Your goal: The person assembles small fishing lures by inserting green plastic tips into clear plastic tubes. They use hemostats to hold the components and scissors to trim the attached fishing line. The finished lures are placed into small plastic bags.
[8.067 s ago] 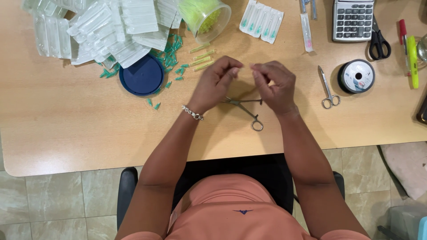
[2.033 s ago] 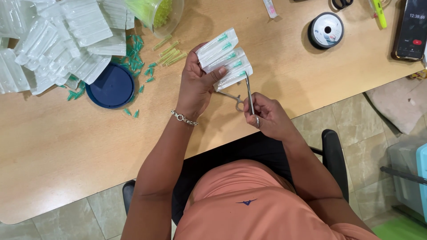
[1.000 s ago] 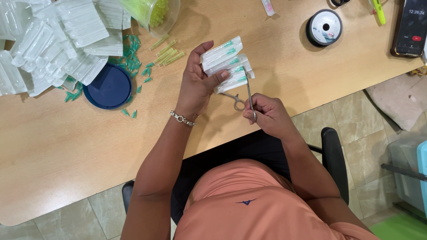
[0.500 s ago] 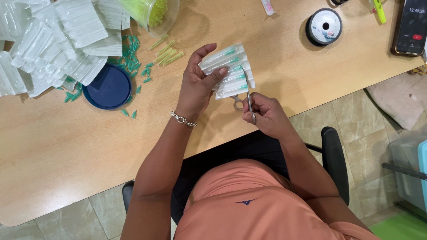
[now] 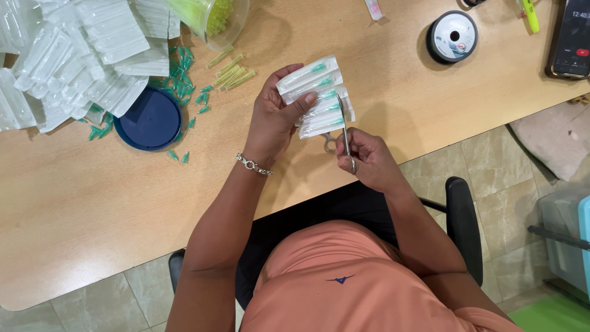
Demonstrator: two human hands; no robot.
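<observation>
Where seen from the head camera, over a wooden table (image 5: 74, 203): left hand (image 5: 279, 120) closed around a fan of about four clear blister packs (image 5: 316, 98), each with one green-hubbed needle inside, thumb pressed across them. Right hand (image 5: 369, 161) just beside, fingers pinched narrow on one pair of metal forceps (image 5: 345, 132), tips touching the packs. Farther left, one round blue lid (image 5: 150, 118), scattered green caps (image 5: 190, 98), one heap of empty packs (image 5: 80, 55). Upper right, one wire spool (image 5: 452, 37) and one phone (image 5: 571, 40).
</observation>
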